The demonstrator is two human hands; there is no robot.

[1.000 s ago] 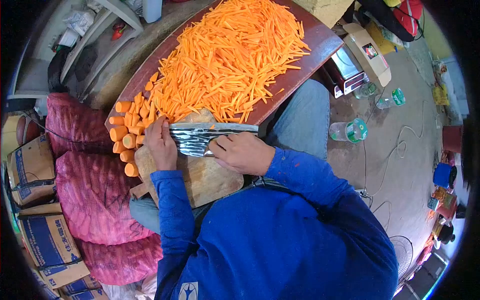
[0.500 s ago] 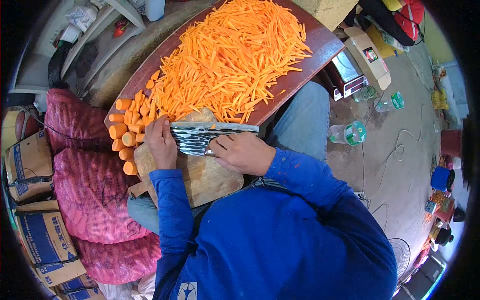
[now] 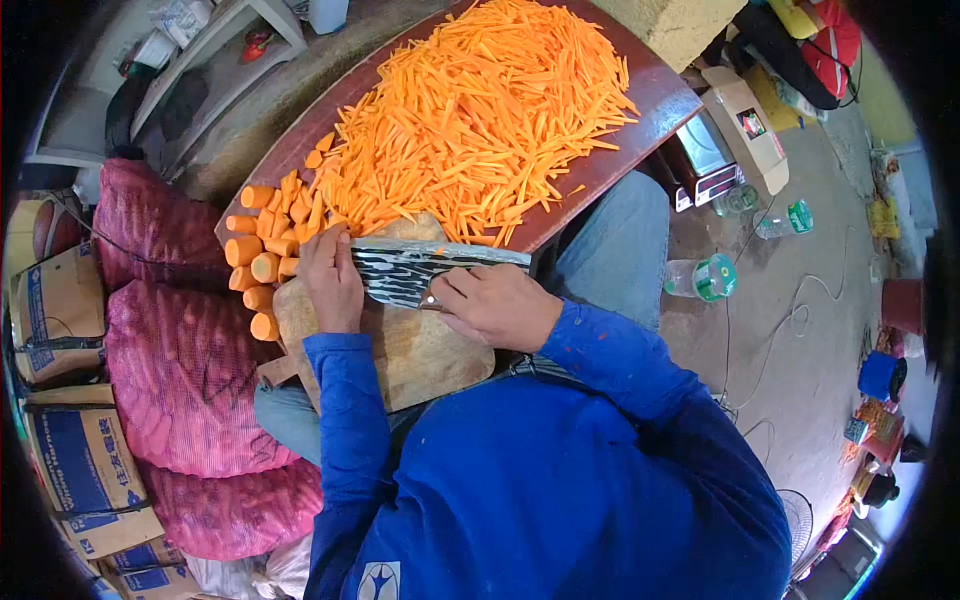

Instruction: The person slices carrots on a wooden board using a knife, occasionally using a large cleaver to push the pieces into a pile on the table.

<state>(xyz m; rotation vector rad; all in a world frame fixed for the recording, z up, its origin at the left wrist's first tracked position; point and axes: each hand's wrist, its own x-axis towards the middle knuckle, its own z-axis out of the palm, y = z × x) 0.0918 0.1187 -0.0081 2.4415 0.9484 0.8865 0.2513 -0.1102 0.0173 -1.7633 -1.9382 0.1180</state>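
My right hand (image 3: 495, 303) is closed around the handle of a broad knife (image 3: 405, 272), whose patterned blade lies across the wooden cutting board (image 3: 425, 350). At the blade's left end, my left hand (image 3: 332, 278) has its fingers bent and pressed together. Orange shows at those fingertips, so they seem to be on a carrot piece, mostly hidden under them. Left of this hand are several short carrot chunks (image 3: 265, 267) and some slices. Just beyond the blade, a large heap of carrot sticks (image 3: 490, 120) covers much of the dark red table (image 3: 655, 75).
Red mesh sacks (image 3: 185, 375) and cardboard boxes (image 3: 80, 455) stand on the left. To the right are a scale (image 3: 703, 150), plastic bottles (image 3: 700, 278) and a cable (image 3: 800, 300) on the floor. Part of another person (image 3: 785, 50) shows at the top right.
The view has shifted slightly, moving the scene a little to the right. Both hands stay at the board, with the knife still in my right hand; its blade is tilted slightly differently.
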